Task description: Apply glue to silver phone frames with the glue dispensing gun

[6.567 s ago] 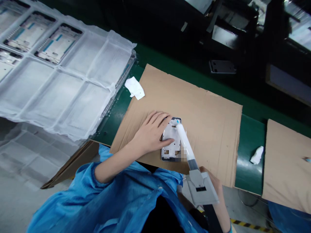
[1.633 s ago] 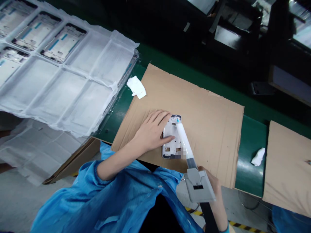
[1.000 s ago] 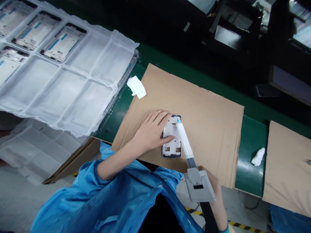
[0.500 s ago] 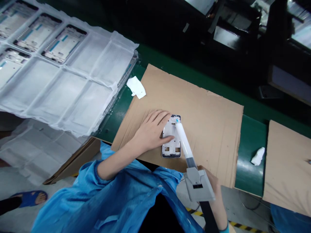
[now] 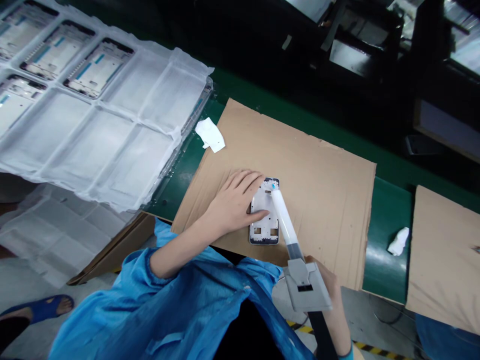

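Observation:
A white phone frame [image 5: 264, 220] with a dark rim and small cut-outs lies flat on a brown cardboard sheet [image 5: 318, 195]. My left hand [image 5: 238, 200] steadies it from the left, fingers over its upper left edge and thumb across its face. Over the frame's right side slants a grey dispensing gun [image 5: 307, 286] with a white cartridge [image 5: 284, 216]; its blue tip is at the frame's upper part. Whether the tip touches cannot be told. My right hand [image 5: 326, 280] is wrapped round the gun from behind, most of its fingers hidden.
To the left, a clear plastic tray [image 5: 123, 115] holds several phone frames in compartments. White crumpled tissue [image 5: 210, 135] overlaps the cardboard's left edge. Another white wad [image 5: 398, 241] lies on the green table [image 5: 390, 210], beside a second cardboard sheet [image 5: 442, 260]. A blue-slippered foot [image 5: 52, 306] shows lower left.
Both hands, the phone frame and the dispensing gun stay in place. At lower left, the other person's leg and slippered foot have shifted slightly.

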Available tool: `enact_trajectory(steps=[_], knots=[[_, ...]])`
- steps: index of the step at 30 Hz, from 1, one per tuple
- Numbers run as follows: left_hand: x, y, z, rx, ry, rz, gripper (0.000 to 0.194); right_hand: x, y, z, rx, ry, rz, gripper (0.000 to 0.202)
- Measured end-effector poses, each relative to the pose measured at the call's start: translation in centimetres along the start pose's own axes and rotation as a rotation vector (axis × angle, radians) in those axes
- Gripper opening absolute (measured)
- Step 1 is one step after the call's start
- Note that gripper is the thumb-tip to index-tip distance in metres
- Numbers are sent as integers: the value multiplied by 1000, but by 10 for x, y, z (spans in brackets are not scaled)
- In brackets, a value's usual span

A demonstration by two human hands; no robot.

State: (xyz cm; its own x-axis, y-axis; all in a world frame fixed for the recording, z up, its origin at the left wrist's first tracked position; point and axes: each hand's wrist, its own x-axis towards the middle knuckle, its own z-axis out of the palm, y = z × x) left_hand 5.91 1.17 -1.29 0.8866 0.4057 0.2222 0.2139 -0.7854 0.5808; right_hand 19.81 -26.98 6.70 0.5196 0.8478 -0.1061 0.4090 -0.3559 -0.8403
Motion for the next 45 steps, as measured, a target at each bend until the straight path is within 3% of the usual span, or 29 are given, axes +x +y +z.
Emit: enact_trajectory(steps=[11,18,25,36,45], knots=[[1,2,-2,9,0,4,83,-3,10,0,-15,-10,33,29],[1,2,-3,2,3,15,82,-4,8,-1,-20,7,-21,38],[0,1,-1,-2,0,11,82,-1,8,0,-30,9,-72,31],[1,2,-3,-20,-29,-44,83,1,0,-1,2,-11,75,26],[1,2,-2,-15,-19,-32,85,-1,5,-2,-8,-25,51,25]])
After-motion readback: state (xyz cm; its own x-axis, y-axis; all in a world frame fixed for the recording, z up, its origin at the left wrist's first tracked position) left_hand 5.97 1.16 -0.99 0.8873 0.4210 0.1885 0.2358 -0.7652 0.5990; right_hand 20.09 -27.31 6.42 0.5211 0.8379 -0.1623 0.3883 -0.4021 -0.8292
